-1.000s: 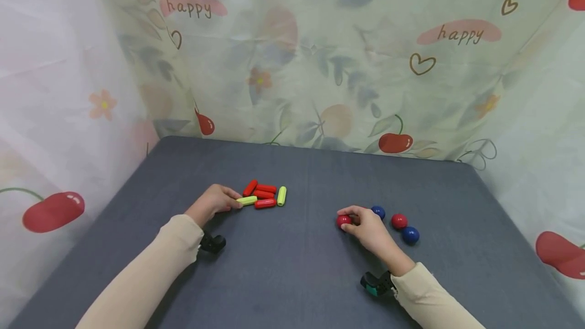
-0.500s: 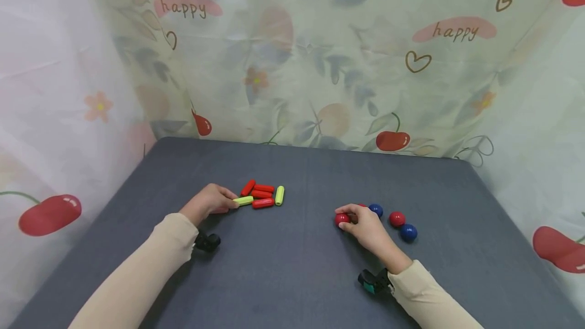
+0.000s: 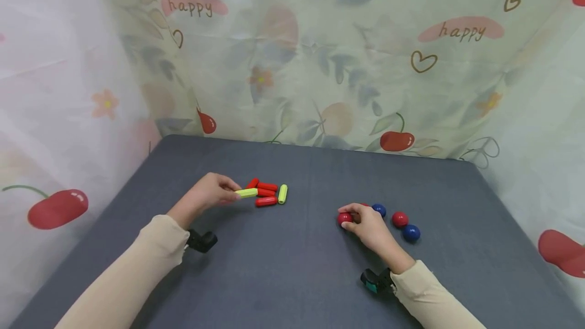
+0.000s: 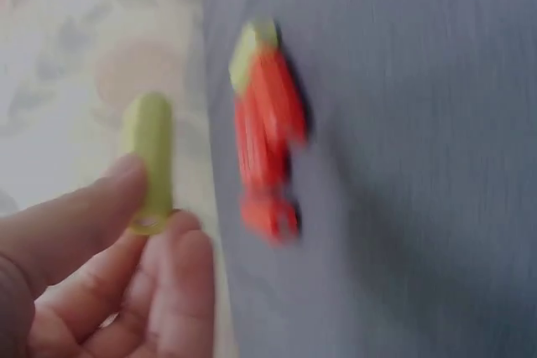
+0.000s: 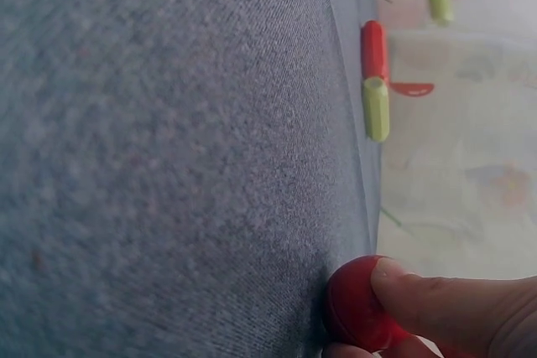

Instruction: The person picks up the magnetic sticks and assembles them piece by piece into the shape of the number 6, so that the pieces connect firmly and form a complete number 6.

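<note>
My left hand (image 3: 207, 193) pinches one end of a yellow-green stick (image 3: 247, 193) between thumb and fingers. In the left wrist view this stick (image 4: 151, 157) is six-sided with a hole in its end. The right wrist view shows it raised above the tabletop. Several red sticks (image 3: 266, 201) lie beside it in a loose cluster, with a second yellow-green stick (image 3: 283, 194) at their right. On the right, my right hand (image 3: 372, 230) grips a glossy red ball (image 3: 345, 219) by its sides. Thumb and fingers hold that ball (image 5: 352, 303) down at the grey cloth.
Behind my right hand are a blue ball (image 3: 379, 209) and a partly hidden red ball (image 3: 364, 204). Another red ball (image 3: 399, 219) and blue ball (image 3: 412, 233) sit to its right. A printed curtain (image 3: 315, 65) surrounds the dark grey table (image 3: 292, 268).
My left hand has risen with the yellow-green stick, away from the tabletop and slightly toward the back. The right hand keeps its hold on the red ball in the same place.
</note>
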Demonstrator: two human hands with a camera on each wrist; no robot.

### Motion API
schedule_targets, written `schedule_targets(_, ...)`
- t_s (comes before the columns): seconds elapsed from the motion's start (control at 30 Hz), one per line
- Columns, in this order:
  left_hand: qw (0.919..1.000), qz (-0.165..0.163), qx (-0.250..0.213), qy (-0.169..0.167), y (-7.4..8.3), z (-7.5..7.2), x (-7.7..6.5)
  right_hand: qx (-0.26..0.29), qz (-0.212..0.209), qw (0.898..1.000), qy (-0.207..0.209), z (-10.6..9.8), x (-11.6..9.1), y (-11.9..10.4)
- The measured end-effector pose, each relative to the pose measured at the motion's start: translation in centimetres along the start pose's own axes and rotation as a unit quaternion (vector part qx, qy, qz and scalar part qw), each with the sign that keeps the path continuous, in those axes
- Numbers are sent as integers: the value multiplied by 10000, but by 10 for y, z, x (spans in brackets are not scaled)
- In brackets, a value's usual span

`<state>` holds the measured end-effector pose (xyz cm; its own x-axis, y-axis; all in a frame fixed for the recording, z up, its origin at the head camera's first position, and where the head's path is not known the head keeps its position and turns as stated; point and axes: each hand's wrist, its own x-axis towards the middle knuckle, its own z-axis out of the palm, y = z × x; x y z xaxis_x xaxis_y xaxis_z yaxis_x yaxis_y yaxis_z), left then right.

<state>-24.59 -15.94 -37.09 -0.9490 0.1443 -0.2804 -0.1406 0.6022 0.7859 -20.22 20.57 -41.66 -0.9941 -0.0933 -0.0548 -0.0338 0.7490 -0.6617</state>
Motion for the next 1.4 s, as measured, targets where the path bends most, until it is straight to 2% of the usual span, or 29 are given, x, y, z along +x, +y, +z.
schedule_targets(0.1,9992,299,-272,21,9,19,-4,29,23,10000,1,-1,-1,0)
schedule_targets(0.3,9954,496,-795,201,21,65,-1,92,2,9999,-48,-1,-1,0)
schedule_targets(0.43,9944,573,-812,349,24,88,7,103,-29,9999,-23,-1,0,1)
schedule_targets(0.6,9958,595,-676,180,22,107,19,76,-15,10000,-2,-1,1,1)
schedule_targets(0.83,9983,549,-152,-115,29,118,28,15,64,10000,-25,0,2,0)
schedule_targets(1.03,9987,460,166,-147,36,119,32,1,90,9999,-51,-1,2,1)
schedule_targets(1.4,9982,471,292,-210,38,122,34,-11,48,10000,-55,-2,2,1)
